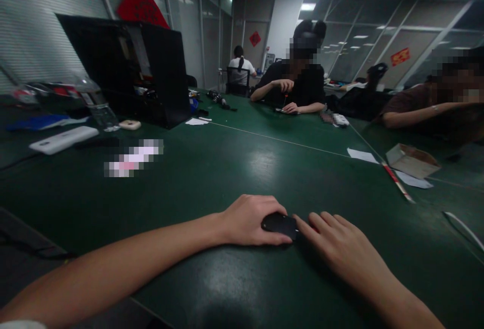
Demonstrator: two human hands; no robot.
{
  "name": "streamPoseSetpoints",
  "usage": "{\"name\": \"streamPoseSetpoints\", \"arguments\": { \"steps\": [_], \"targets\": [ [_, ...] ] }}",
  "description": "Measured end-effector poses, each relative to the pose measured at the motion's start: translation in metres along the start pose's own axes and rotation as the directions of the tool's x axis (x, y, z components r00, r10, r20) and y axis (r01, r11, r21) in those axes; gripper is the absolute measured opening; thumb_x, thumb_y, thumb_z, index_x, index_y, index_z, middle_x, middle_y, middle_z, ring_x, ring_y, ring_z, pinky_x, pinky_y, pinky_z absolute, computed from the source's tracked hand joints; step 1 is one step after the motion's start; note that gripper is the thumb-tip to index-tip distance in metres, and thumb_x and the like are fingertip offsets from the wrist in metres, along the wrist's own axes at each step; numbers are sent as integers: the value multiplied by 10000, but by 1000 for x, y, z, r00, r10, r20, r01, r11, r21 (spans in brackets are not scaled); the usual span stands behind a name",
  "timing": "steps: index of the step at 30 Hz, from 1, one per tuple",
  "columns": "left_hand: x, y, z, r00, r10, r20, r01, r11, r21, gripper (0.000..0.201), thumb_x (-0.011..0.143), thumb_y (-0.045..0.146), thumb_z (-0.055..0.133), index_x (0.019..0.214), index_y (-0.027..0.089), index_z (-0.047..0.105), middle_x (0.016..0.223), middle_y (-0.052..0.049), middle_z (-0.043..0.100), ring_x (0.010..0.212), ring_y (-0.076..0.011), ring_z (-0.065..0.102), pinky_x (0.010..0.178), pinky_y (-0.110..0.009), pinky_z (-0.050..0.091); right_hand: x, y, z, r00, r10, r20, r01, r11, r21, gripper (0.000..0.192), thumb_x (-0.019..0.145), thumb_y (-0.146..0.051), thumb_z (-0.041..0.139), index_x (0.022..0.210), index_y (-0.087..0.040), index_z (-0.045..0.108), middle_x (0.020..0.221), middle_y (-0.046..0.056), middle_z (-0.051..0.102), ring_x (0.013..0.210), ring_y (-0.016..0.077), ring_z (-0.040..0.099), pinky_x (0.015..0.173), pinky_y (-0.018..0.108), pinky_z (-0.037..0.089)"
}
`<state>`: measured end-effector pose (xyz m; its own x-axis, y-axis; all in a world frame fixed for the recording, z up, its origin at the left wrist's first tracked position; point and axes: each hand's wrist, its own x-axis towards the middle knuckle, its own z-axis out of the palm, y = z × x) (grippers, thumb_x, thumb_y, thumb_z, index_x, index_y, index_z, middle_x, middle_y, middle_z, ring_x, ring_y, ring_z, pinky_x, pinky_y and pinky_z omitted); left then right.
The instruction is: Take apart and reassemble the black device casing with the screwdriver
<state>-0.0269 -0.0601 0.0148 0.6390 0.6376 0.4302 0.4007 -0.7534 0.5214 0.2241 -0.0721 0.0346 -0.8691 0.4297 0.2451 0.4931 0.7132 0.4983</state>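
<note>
Dark green table (234, 167) in a glass-partitioned office.
Left hand (249, 220) cupped over small black object (279, 224) near front edge; right hand (340, 243) loosely open, fingertips touching it. Black open case (128, 66) at left, cardboard box (412, 160) at right, seated people opposite.

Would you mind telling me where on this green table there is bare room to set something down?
The widest bare patch of the green table lies between the left hand, the open black case and the folded cardboard box. The far left is crowded around the flat white device. Both hands, the right hand too, touch the small black object.
</note>
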Motion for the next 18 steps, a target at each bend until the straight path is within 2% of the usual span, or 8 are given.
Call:
{"name": "streamPoseSetpoints", "arguments": {
  "steps": [3, 7, 12, 18],
  "targets": [
    [-1, -2, -2, 999, 39, 22, -39, 999, -4, 515, 825, 564, 634, 1131, 149, 648, 1058, -105, 694, 954, -226, 652, 850, -323, 487, -6, 4, 7, 1000, 24, 3, -24, 1000, 12, 403, 899, -65, 411, 1268, -135, 557, 841, 77, 665, 615, 188, 639, 562, 300, 458],
    [-2, -5, 0, 998, 64, 15, -63, 996, -63, 534, 823, 538, 654, 1167, 130, 644, 1083, -126, 692, 972, -225, 653, 853, -319, 493, -3, 3, 8, 996, 92, -13, -92, 996, 16, 351, 1003, -252, 379, 1290, -119, 531, 807, 74, 649, 607, 206, 633, 539, 318, 477],
    [-2, -11, 3, 990, 141, 17, -138, 985, -107, 530, 803, 525, 688, 1165, 139, 659, 1072, -120, 713, 971, -220, 662, 872, -324, 482, 4, 3, 0, 990, -9, -138, 30, 989, 148, 300, 1004, -151, 332, 1175, -85, 569, 939, 131, 687, 782, 209, 644, 710, 341, 525],
    [-2, -11, 4, 986, 167, -21, -168, 981, -93, 520, 809, 508, 691, 1154, 120, 667, 1065, -112, 722, 988, -214, 664, 893, -321, 472, -6, 13, -2, 989, -59, -138, 73, 992, 102, 337, 983, -94, 320, 1208, -93, 571, 763, 65, 651, 636, 175, 605, 578, 294, 483]
  ]
}}
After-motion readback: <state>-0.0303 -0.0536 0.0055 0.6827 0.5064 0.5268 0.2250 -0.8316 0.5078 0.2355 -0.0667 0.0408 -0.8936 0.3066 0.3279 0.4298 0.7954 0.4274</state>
